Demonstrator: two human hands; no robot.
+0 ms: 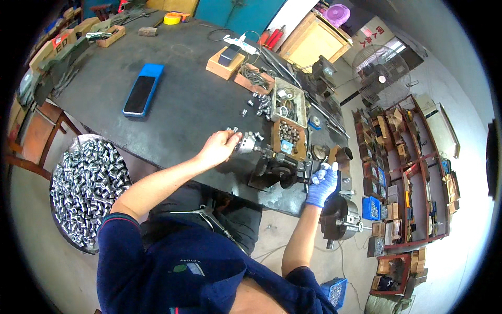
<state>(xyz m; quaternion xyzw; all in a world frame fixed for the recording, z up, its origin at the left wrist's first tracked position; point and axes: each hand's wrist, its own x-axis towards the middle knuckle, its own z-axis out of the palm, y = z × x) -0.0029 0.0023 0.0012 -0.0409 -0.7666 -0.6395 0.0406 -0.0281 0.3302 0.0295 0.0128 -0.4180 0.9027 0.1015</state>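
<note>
My bare left hand is closed, thumb and fingertips pinching a small shiny metal fitting. Right beside those fingertips is a silver chuck, part of a dark bench machine at the table's near edge. On the machine's other side, my right hand wears a blue glove, its fingers curled closed. What it grips is hidden by the glove. Behind the machine stands an open box of small metal fittings. Several loose fittings lie on the dark tabletop to its left.
A big round tub of metal fittings stands at the left, by a wooden chair. On the dark table lie a blue-cased phone and a parts tray. A standing fan and loaded shelves are at the right.
</note>
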